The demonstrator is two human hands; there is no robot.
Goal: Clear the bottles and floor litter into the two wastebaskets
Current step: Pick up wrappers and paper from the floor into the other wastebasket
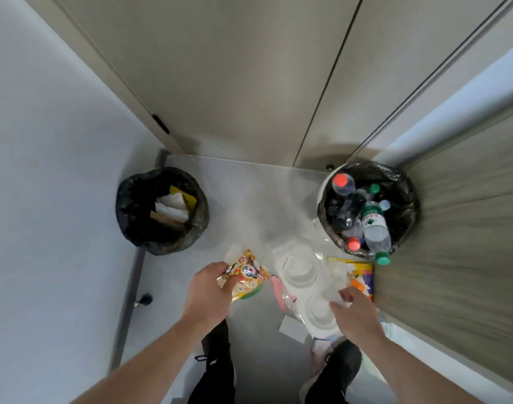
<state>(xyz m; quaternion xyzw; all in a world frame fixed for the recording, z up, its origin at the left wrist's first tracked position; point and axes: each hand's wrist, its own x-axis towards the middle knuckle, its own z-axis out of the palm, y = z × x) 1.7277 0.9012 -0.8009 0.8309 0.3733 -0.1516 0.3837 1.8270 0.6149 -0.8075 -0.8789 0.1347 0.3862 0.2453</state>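
A pale grey floor [249, 205] hemmed in by closed cabinet doors [249, 68] and a wood-grain panel [459, 228] at the right of the frame sets the scene for a clean-up. Low in the centre, the person's left hand [208, 293] has its fingers curled round a yellow-and-red snack wrapper [248, 275], which looks lifted clear of the floor and bunched for carrying. At lower right, the right hand [355, 309] pinches the edge of a clear plastic tray [307, 284], thin and see-through, lying among the remaining litter. Just beyond that hand, against the panel, rests a yellow and purple packet [363, 275], and a white paper slip [293, 329] lies near the person's dark shoes [334, 371] at the bottom edge. The sorting explains the layout: the left wastebasket [127, 211], at centre left and lined in black, holds paper and flat packaging, while the right wastebasket [406, 205], at centre right, is filled with plastic bottles [376, 228], one green-capped bottle leaning over its near rim. With the bottles apparently binned, the wrapper would likely go to the left basket, and the floor litter is what remains.
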